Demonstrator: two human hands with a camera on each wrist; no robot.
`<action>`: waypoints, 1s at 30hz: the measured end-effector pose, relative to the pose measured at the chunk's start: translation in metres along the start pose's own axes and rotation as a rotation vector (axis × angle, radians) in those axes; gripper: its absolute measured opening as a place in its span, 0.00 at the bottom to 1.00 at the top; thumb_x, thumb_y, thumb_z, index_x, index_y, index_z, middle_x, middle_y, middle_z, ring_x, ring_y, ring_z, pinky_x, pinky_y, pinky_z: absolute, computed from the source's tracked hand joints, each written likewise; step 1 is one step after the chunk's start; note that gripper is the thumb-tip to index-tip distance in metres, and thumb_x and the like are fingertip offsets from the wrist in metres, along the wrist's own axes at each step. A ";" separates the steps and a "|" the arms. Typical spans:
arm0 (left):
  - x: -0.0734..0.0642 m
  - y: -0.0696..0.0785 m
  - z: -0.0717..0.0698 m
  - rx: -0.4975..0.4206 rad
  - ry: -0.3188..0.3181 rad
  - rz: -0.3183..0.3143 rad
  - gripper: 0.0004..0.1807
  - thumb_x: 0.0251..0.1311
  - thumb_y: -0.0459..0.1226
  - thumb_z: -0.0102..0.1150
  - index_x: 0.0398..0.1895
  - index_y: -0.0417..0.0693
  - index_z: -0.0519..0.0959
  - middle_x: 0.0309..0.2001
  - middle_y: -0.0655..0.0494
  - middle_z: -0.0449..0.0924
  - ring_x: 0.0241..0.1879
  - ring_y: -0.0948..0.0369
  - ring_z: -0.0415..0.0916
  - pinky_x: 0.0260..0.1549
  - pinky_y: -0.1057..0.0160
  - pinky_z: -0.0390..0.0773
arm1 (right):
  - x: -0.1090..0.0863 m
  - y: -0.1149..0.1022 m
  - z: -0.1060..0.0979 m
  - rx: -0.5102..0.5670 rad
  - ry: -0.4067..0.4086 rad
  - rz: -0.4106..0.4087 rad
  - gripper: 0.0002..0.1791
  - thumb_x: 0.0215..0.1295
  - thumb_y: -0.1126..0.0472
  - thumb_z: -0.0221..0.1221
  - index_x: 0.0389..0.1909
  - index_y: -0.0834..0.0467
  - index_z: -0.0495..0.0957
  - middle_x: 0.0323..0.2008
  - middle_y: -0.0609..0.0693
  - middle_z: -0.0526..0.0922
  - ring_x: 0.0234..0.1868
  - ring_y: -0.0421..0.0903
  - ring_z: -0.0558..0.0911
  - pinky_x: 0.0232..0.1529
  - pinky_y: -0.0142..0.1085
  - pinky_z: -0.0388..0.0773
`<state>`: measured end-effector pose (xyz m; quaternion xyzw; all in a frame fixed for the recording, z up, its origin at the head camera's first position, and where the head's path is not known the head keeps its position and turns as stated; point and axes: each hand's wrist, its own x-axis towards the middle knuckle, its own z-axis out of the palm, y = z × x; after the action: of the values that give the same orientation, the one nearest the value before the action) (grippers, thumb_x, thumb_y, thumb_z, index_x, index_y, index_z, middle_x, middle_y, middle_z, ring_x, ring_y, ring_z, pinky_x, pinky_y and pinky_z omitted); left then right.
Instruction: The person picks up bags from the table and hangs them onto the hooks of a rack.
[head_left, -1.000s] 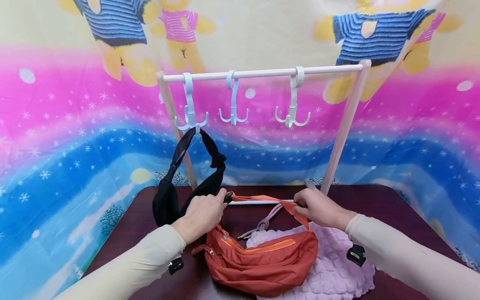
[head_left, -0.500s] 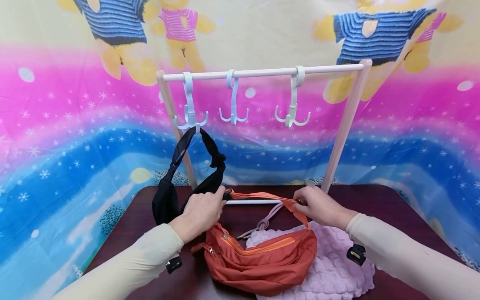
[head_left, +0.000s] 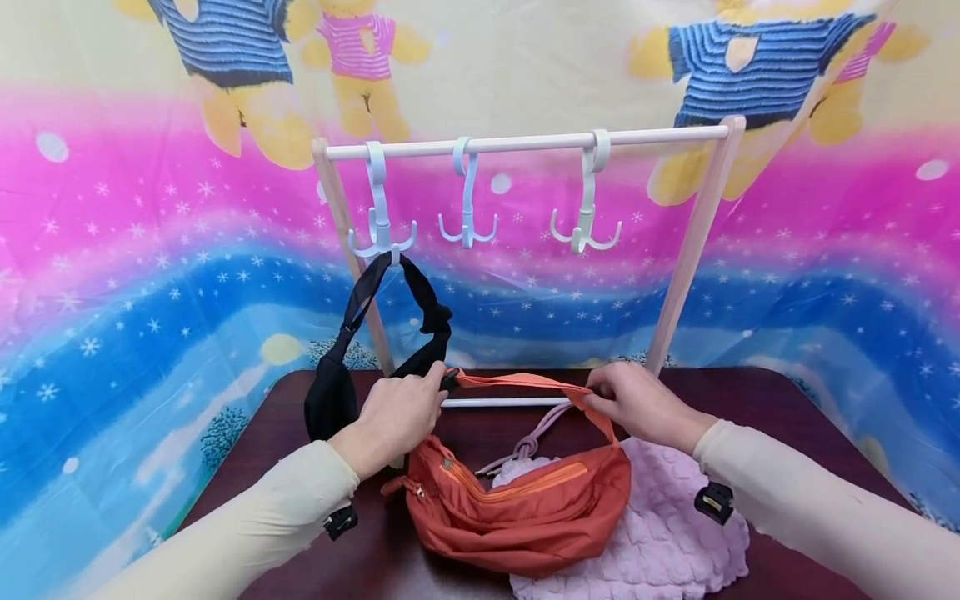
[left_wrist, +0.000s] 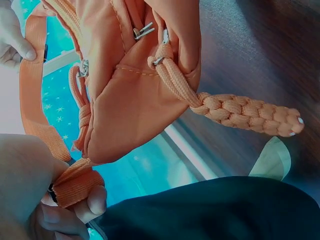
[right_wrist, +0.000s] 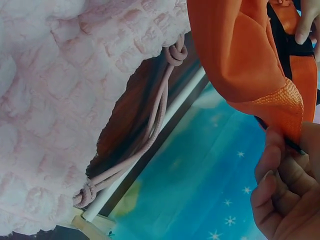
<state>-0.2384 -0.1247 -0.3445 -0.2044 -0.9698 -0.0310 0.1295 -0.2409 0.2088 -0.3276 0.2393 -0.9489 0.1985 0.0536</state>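
Observation:
An orange-red shoulder bag [head_left: 525,517] hangs between my two hands by its orange strap [head_left: 517,380]. Near the strap's dark buckle, my left hand [head_left: 397,417] pinches the left end; in the left wrist view its fingers [left_wrist: 65,220] curl round the webbing. My right hand [head_left: 648,404] grips the strap's right part between thumb and fingers. From the bag's zip dangles a braided pull [left_wrist: 250,114]. Behind my left hand a black bag [head_left: 333,392] hangs from the left hook [head_left: 381,208]. A pink quilted bag [head_left: 675,525] lies on the table, partly behind the orange-red bag.
A wooden rack [head_left: 693,250] stands on the dark table [head_left: 780,433], its top rail bearing a middle hook [head_left: 467,200] and a right hook [head_left: 585,200]. The pink bag's knotted cord [head_left: 528,442] reaches toward the rack's lower bar [head_left: 510,402]. A printed cloth backdrop hangs behind.
Both hands have risen slightly, lifting the orange-red bag a little, and the left hand has shifted slightly left. The black bag and pink bag stay in place.

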 end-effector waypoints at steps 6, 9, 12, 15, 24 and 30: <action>0.002 -0.001 -0.004 0.020 -0.021 -0.011 0.12 0.76 0.46 0.50 0.49 0.48 0.70 0.13 0.62 0.66 0.10 0.65 0.63 0.10 0.65 0.61 | 0.002 -0.003 -0.004 0.010 0.006 0.004 0.05 0.69 0.63 0.62 0.32 0.53 0.84 0.15 0.42 0.71 0.15 0.37 0.65 0.19 0.30 0.62; 0.002 -0.001 -0.005 0.023 -0.001 -0.006 0.11 0.76 0.46 0.50 0.47 0.48 0.70 0.12 0.61 0.65 0.09 0.65 0.62 0.10 0.65 0.61 | 0.003 -0.003 -0.006 0.008 0.004 0.007 0.05 0.69 0.63 0.62 0.34 0.55 0.85 0.16 0.43 0.73 0.16 0.37 0.67 0.19 0.31 0.63; 0.002 -0.001 -0.006 0.021 0.021 0.002 0.11 0.76 0.46 0.51 0.48 0.48 0.71 0.11 0.61 0.65 0.09 0.65 0.62 0.09 0.65 0.60 | 0.003 -0.003 -0.007 0.008 0.003 0.011 0.04 0.69 0.63 0.61 0.36 0.56 0.85 0.16 0.43 0.74 0.16 0.37 0.67 0.19 0.31 0.63; 0.003 0.000 -0.007 0.016 0.015 -0.005 0.12 0.76 0.46 0.51 0.50 0.49 0.72 0.11 0.61 0.65 0.09 0.65 0.62 0.09 0.65 0.60 | 0.003 -0.004 -0.008 0.011 0.009 0.010 0.04 0.69 0.64 0.61 0.37 0.57 0.85 0.16 0.43 0.74 0.15 0.37 0.67 0.19 0.31 0.63; 0.003 0.002 -0.010 -0.027 -0.003 -0.045 0.13 0.76 0.46 0.51 0.51 0.47 0.72 0.13 0.61 0.67 0.11 0.64 0.64 0.11 0.64 0.62 | 0.006 -0.003 -0.008 0.027 0.036 -0.014 0.08 0.68 0.64 0.62 0.28 0.52 0.81 0.14 0.42 0.66 0.15 0.37 0.63 0.19 0.30 0.61; 0.003 0.002 -0.014 -0.037 0.000 -0.050 0.12 0.76 0.46 0.50 0.49 0.48 0.71 0.14 0.60 0.68 0.12 0.64 0.65 0.12 0.64 0.63 | 0.005 -0.005 -0.007 0.028 0.046 -0.011 0.07 0.68 0.64 0.62 0.30 0.53 0.82 0.14 0.42 0.66 0.15 0.36 0.64 0.19 0.30 0.61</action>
<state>-0.2366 -0.1230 -0.3303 -0.1823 -0.9739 -0.0524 0.1249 -0.2431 0.2055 -0.3180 0.2403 -0.9433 0.2170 0.0733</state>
